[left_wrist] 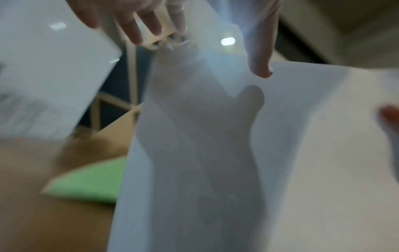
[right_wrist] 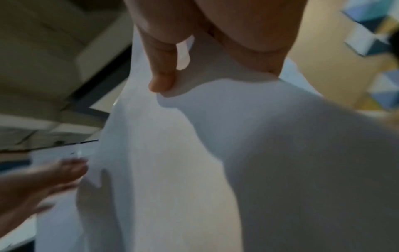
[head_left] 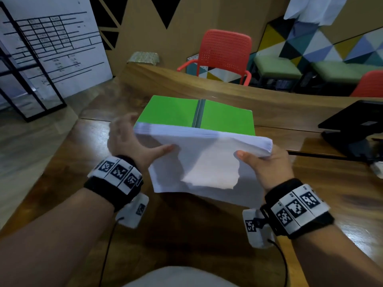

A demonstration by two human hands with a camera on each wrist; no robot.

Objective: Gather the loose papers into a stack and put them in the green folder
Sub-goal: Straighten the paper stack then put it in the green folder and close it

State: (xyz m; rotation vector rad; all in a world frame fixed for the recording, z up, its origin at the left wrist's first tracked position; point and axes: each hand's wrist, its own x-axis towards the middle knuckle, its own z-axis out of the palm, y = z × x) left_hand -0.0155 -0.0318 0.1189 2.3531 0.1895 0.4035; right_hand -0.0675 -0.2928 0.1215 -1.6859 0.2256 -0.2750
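Observation:
A thick stack of white papers [head_left: 207,166] is held above the wooden table, its far edge over the near edge of the green folder [head_left: 172,110]. The folder lies open and flat with a grey spine down its middle. My right hand [head_left: 255,156] grips the stack's right side, thumb on top and fingers underneath. My left hand [head_left: 145,137] is at the stack's left edge, blurred, with its thumb lying on the top sheet and its fingers spread straight beside the edge. In the left wrist view the papers [left_wrist: 215,153] fill the middle, with the folder [left_wrist: 90,180] low on the left. The right wrist view shows my thumb on the papers [right_wrist: 172,153].
A black laptop [head_left: 356,125] stands on the table [head_left: 62,162] at the right, with a cable and a small white object [head_left: 377,168] by it. A red chair [head_left: 223,52] stands beyond the far table edge. A whiteboard on a black frame [head_left: 51,48] stands at the left.

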